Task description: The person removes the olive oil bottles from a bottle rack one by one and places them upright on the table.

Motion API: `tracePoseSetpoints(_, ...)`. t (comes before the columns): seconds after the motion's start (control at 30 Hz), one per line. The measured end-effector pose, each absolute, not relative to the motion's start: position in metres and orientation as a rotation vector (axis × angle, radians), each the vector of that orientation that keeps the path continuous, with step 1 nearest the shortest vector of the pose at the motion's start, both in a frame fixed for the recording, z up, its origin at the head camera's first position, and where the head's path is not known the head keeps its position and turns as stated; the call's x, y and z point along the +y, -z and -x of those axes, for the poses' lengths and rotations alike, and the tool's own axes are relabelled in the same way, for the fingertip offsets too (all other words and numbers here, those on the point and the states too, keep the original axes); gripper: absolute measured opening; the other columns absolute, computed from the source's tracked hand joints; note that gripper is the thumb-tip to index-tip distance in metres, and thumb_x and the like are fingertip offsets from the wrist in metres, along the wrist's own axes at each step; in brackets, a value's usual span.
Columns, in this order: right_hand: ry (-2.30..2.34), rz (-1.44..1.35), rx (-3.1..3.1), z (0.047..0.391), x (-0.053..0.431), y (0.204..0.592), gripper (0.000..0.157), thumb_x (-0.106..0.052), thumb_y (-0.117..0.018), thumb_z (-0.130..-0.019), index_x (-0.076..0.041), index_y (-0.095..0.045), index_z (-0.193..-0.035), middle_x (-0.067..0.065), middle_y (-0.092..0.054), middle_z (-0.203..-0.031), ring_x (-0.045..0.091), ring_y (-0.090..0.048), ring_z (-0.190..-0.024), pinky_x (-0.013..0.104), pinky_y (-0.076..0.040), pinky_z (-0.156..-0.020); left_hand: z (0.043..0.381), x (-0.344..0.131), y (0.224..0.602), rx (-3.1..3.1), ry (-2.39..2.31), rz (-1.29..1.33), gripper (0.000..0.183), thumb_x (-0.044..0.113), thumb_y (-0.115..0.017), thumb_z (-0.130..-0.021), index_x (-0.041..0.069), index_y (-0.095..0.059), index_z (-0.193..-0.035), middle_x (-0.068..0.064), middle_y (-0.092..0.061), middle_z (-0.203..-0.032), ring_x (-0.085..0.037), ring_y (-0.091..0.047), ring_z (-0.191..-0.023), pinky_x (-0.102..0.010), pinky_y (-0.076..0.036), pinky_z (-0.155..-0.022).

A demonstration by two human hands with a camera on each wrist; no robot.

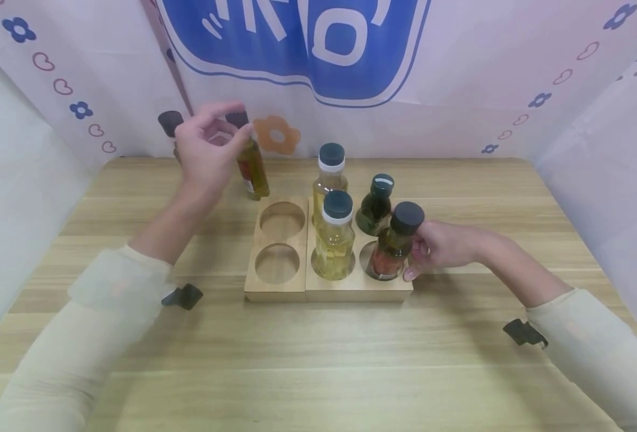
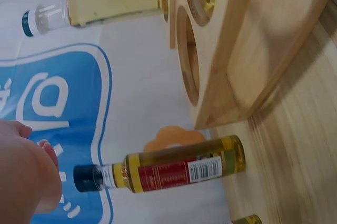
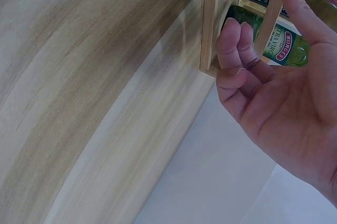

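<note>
My left hand (image 1: 210,147) hovers with fingers bent and spread around the dark cap of an oil bottle (image 1: 252,171) at the table's back left. In the left wrist view the hand (image 2: 26,174) is apart from that red-labelled bottle (image 2: 184,166). At the wooden bottle rack (image 1: 275,294), my right hand (image 1: 442,243) holds the right end. The right wrist view has its thumb against the top board (image 3: 273,19) and its fingers curled by the open side. Beside this hand, a black-capped, red-labelled bottle (image 1: 391,249) stands in the front right hole.
Two pale oil bottles (image 1: 336,243) and a dark green bottle (image 1: 375,210) stand in other rack holes. Another dark-capped bottle (image 1: 170,123) is partly hidden behind my left hand. A printed cloth (image 1: 459,108) hangs behind the wooden table (image 1: 318,366).
</note>
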State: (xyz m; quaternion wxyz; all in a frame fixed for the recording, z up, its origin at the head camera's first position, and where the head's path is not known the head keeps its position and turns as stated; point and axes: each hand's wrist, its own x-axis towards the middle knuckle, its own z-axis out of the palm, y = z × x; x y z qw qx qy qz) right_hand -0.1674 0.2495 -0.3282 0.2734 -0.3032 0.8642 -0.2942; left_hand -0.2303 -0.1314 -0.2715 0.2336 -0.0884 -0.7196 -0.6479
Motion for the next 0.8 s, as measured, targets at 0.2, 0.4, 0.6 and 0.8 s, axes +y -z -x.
tracePoseSetpoints(0.2,0.805,0.816,2.314,0.168,0.249,0.328,0.060,-0.016,-0.089,-0.081,-0.001,-0.054,-0.128,0.003,-0.059,-0.082,0.020,-0.054,-0.074,0.030,-0.049,-0.064,0.217,-0.122,0.269,-2.046,1.795,0.312,0.025,0.000,-0.079,-0.089,0.004,-0.077,-0.114,0.000,-0.067,-0.105,-0.012,-0.063,-0.081,-0.021,-0.057,-0.077)
tracePoseSetpoints(0.4,0.813,0.820,2.308,0.168,0.249,0.328,0.060,-0.017,-0.089,-0.082,-0.001,-0.054,-0.128,0.003,-0.059,-0.082,0.019,-0.055,-0.073,0.029,-0.049,-0.063,0.210,-0.112,0.269,-2.059,1.768,0.508,0.023,-0.003,-0.079,-0.088,-0.002,-0.076,-0.110,0.001,-0.068,-0.098,-0.014,-0.062,-0.081,-0.020,-0.056,-0.076)
tracePoseSetpoints(0.6,0.815,0.829,2.307,0.168,0.250,0.329,0.060,-0.017,-0.089,-0.082,-0.001,-0.055,-0.129,0.002,-0.059,-0.081,0.019,-0.055,-0.072,0.029,-0.049,-0.063,0.207,-0.104,0.269,-2.110,1.720,0.611,0.023,-0.003,-0.079,-0.087,-0.005,-0.075,-0.109,-0.002,-0.074,-0.101,-0.012,-0.063,-0.079,-0.020,-0.051,-0.068)
tracePoseSetpoints(0.8,0.800,0.828,2.315,0.168,0.250,0.329,0.058,-0.018,-0.090,-0.081,-0.002,-0.055,-0.126,0.003,-0.058,-0.080,0.018,-0.054,-0.072,0.029,-0.048,-0.063,0.202,-0.098,0.271,-2.171,1.693,0.648,0.026,-0.002,-0.080,-0.087,-0.005,-0.074,-0.112,-0.009,-0.075,-0.107,-0.012,-0.066,-0.081,-0.021,-0.056,-0.072)
